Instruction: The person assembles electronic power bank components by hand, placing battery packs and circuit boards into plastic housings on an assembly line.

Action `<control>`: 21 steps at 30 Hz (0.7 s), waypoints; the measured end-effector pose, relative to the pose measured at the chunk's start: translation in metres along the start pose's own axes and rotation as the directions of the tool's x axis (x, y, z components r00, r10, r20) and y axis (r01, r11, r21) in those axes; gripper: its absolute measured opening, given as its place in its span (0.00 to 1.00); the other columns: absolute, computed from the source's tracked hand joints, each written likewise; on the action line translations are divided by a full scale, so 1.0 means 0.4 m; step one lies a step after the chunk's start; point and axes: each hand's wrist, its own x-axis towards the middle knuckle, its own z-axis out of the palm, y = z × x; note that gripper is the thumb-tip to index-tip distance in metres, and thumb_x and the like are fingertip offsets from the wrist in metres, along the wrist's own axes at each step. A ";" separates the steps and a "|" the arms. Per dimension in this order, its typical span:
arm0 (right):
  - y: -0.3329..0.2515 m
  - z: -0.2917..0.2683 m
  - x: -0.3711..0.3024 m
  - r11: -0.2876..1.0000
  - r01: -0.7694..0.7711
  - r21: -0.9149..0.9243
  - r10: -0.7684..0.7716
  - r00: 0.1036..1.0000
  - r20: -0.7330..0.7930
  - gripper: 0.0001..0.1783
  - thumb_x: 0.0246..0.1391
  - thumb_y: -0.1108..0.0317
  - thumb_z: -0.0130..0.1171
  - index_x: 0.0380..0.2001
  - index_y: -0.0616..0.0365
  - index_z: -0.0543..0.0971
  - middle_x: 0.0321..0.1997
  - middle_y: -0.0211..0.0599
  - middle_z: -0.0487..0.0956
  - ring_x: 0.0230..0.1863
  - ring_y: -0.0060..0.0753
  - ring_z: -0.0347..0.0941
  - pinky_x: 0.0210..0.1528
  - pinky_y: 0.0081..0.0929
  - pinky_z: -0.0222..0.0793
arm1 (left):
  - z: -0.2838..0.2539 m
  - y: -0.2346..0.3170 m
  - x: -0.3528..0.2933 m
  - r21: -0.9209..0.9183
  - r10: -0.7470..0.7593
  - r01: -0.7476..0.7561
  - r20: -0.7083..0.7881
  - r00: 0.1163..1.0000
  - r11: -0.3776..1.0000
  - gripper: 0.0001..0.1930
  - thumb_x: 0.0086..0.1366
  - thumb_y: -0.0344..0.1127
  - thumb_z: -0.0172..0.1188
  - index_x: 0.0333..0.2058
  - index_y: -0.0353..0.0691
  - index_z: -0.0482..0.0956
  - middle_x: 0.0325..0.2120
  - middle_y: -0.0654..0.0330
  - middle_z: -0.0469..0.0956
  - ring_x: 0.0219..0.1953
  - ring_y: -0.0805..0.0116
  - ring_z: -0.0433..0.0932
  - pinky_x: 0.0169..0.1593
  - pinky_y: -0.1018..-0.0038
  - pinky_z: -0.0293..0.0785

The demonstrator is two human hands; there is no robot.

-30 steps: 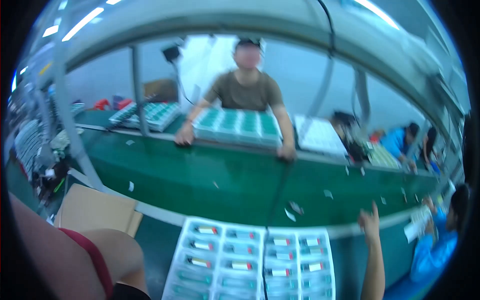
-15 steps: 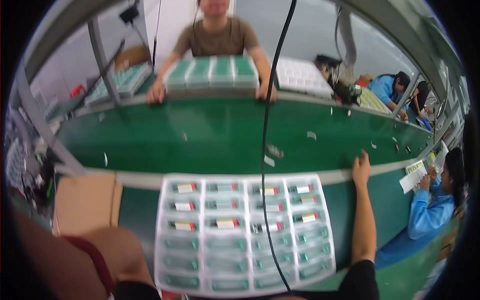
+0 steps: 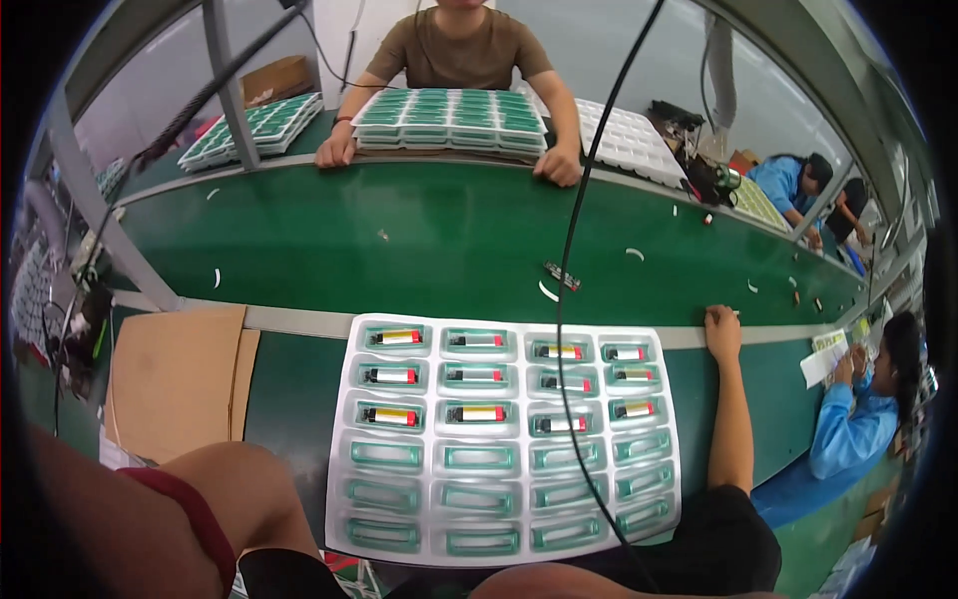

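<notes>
A bare forearm leads up to my right hand [image 3: 722, 334], which rests on the near rail of the green belt with its fingers curled. A tiny pale bit shows by the fingertips; whether they hold it cannot be told. My left hand is out of view. To the left of my right arm lies a white plastic tray [image 3: 427, 399] with rows of recesses. The three far rows carry small battery-like cells [image 3: 477, 413], silver or yellow with red ends. Green shows through the bare recesses nearer me. A black cable [image 3: 565, 349] hangs across the view in front of the tray.
Brown cardboard [image 3: 175, 379] lies left of the tray. Across the belt [image 3: 329, 250], a person's hands flank stacked trays [image 3: 449, 145]. A small dark part [image 3: 562, 277] and white scraps lie on the belt. A person in blue [image 3: 858, 429] sits at the right.
My view has shifted, and the tray appears further right. My right hand's fingers, more stretched before, are now curled at the rail. The cells in the tray look unchanged.
</notes>
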 end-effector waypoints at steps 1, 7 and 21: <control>-0.012 0.011 0.011 1.000 -0.012 -0.006 0.012 1.000 0.010 0.09 0.51 0.68 0.55 0.35 0.58 0.79 0.33 0.43 0.77 0.37 0.48 0.74 0.40 0.43 0.70 | 0.018 -0.022 -0.007 0.001 -0.026 0.026 -0.005 1.000 1.000 0.38 0.55 0.44 0.66 0.56 0.27 0.59 0.48 0.41 0.72 0.43 0.56 0.78 0.43 0.69 0.74; -0.055 0.017 0.013 0.992 -0.101 -0.074 0.103 0.994 0.030 0.17 0.51 0.68 0.56 0.46 0.59 0.74 0.27 0.43 0.77 0.33 0.47 0.74 0.38 0.42 0.69 | 0.131 -0.112 -0.084 -0.115 -0.172 0.178 0.061 0.983 0.977 0.39 0.55 0.43 0.67 0.57 0.26 0.57 0.48 0.41 0.72 0.43 0.56 0.78 0.42 0.69 0.75; 0.025 -0.004 -0.020 0.993 -0.112 -0.047 0.108 0.991 -0.075 0.16 0.53 0.69 0.55 0.45 0.59 0.75 0.25 0.43 0.79 0.27 0.42 0.75 0.33 0.38 0.69 | 0.169 -0.221 -0.189 -0.095 -0.357 0.364 0.085 0.930 0.926 0.43 0.53 0.42 0.69 0.59 0.26 0.55 0.49 0.40 0.71 0.42 0.56 0.78 0.41 0.69 0.75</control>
